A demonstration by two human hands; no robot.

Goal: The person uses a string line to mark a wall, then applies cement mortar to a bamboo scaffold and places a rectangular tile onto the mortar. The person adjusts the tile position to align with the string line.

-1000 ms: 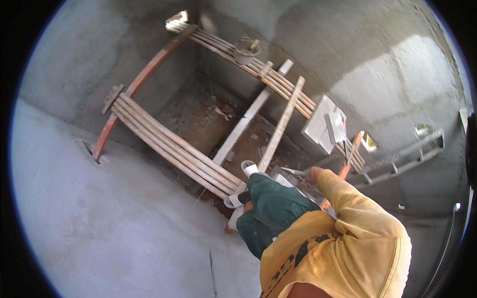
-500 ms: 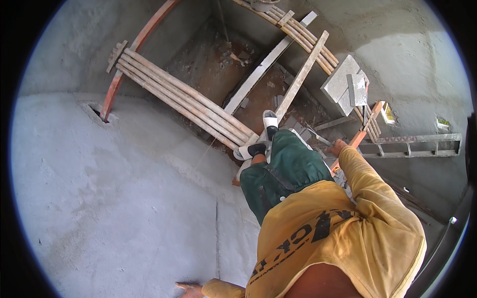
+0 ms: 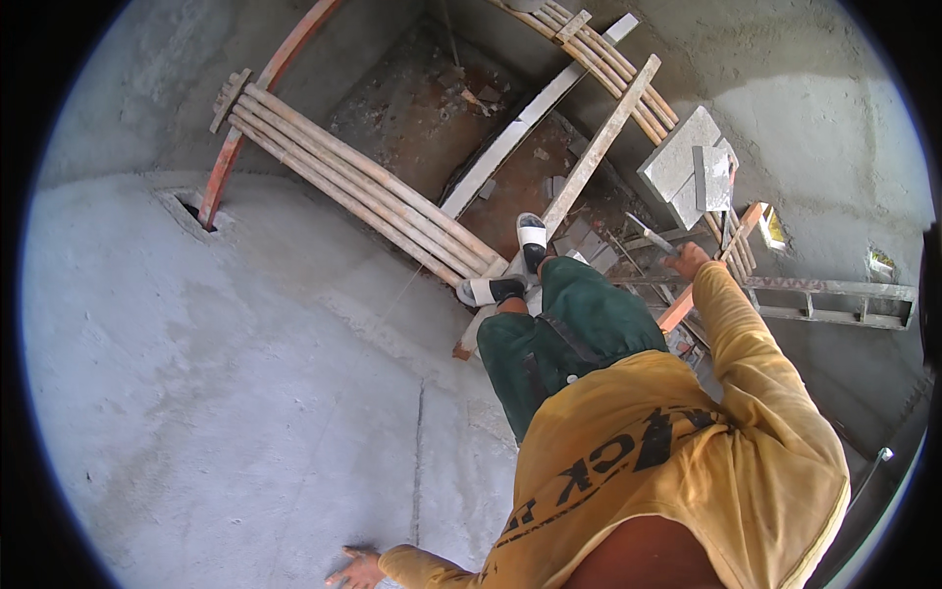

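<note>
My left hand (image 3: 357, 567), with fingers spread, rests against the pale grey plastered surface (image 3: 216, 422) at the lower left. My right hand (image 3: 689, 259) grips a long narrow metal-bladed tool (image 3: 655, 237), its blade pointing up and leftward beside a stack of light grey blocks (image 3: 677, 162). My feet, in white-and-black sandals (image 3: 532, 236), are on pale boards where a long plank (image 3: 601, 142) meets a row of wooden poles (image 3: 373, 191) over a pit. An orange-painted timber (image 3: 677, 309) passes behind my right arm.
The pit (image 3: 392, 118) has debris on its floor and a white beam (image 3: 481, 172) across it. A second row of poles (image 3: 599, 54) spans the far side. A curved red timber (image 3: 224, 172) stands at upper left, and a metal ladder (image 3: 834, 299) lies along the right wall.
My left hand has appeared at the lower edge, on the plastered surface. My right hand has moved up and rightward with the tool. The whole view has shifted and rotated.
</note>
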